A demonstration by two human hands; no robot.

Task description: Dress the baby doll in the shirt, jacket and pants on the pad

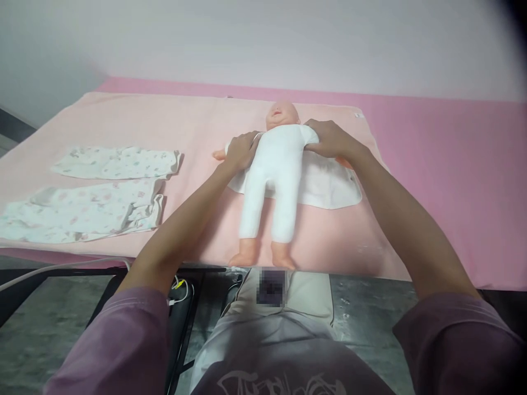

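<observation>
From where I stand, the biggest thing is the bright pink mat (444,181), with a paler pink sheet (197,126) spread over much of it. On that sheet, in front of the seated person, lies the doll (275,159) in a white suit, face up, head at the far side, bare feet at the near edge. Off to the person's left are two printed garments, the nearer one (78,215) larger than the farther one (119,163). A white cloth (329,184) shows partly beneath the doll. The right hand (331,138) has thumb and finger closed about the doll's sleeved upper arm; the left hand (244,151) lies over its other arm – whether clenched there, I cannot tell. Smallest of all, a white plug (172,302) hangs below the table edge
</observation>
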